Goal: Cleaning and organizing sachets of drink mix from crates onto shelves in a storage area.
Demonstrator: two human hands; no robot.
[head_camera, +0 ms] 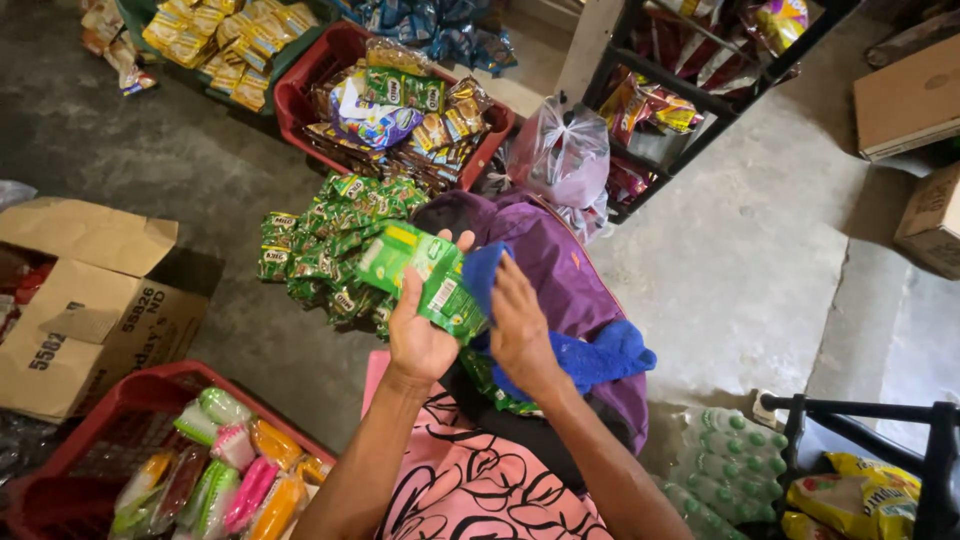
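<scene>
Head view: a seated person's left hand [418,335] is gripping a green sachet pack [425,272], fingers clamped round it above the lap, while the right hand [520,330] is pressing a blue cloth [590,355] against the pack's edge, fingers closed on the fabric. Beyond them, a pile of green sachets [330,250] is lying on the concrete floor [740,260], and a red crate [335,50] of mixed packets is standing farther back.
</scene>
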